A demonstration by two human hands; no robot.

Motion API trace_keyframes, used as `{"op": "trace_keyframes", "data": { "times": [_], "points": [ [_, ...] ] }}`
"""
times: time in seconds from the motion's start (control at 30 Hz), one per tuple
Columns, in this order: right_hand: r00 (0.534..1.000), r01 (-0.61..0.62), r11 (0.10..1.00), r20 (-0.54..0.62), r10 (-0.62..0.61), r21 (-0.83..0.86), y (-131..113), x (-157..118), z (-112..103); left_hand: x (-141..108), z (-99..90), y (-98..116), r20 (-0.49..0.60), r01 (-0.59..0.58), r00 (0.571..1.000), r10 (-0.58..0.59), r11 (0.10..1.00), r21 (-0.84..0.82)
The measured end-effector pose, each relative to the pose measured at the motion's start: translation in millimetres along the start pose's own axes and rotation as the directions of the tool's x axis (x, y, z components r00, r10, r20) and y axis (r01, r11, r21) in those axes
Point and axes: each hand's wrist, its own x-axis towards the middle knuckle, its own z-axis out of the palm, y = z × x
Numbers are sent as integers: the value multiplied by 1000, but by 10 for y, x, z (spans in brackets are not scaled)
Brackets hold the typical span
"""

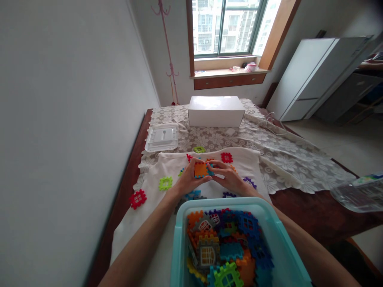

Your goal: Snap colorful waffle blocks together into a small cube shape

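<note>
Over the white cloth, both hands grip a small block assembly of interlocking plastic building pieces, orange in the middle with blue at its edges. My left hand closes on its left side. On its right side, the fingers of my right hand press against a blue piece. Around the hands lie loose window-shaped pieces: a green piece, a red piece, another red piece and a purple piece. Several blue and grey pieces lie under the wrists, partly hidden.
Nearest me stands a turquoise bin full of mixed building pieces. A clear plastic lid lies at the back left, and a white box sits at the far end. A transparent plastic container is at the right edge.
</note>
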Motion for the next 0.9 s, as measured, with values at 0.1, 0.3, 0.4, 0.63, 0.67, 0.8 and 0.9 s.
{"op": "trace_keyframes", "data": {
  "times": [0.1,0.3,0.4,0.63,0.67,0.8,0.9],
  "points": [
    [999,-13,1000,-33,13,-10,17,-20,-6,10,-19,10,36,-24,999,20,996,86],
    [995,-98,992,24,100,-84,-20,-14,-36,25,-54,22,80,-54,996,39,979,197],
    [991,-120,986,43,126,-117,-13,-20,-39,28,-60,12,92,-62,995,41,968,245],
    [991,-69,978,96,90,-198,67,-24,-70,23,-55,13,111,-75,993,39,938,339],
    [991,-60,977,107,84,-207,68,-21,-78,21,-58,20,120,-70,992,28,930,361],
    [982,-71,963,153,114,-261,31,-11,-98,20,-75,55,157,-61,988,-7,904,423],
    [981,-72,958,156,118,-277,-1,-11,-93,23,-80,73,155,-53,988,-19,892,449]
  ]
}}
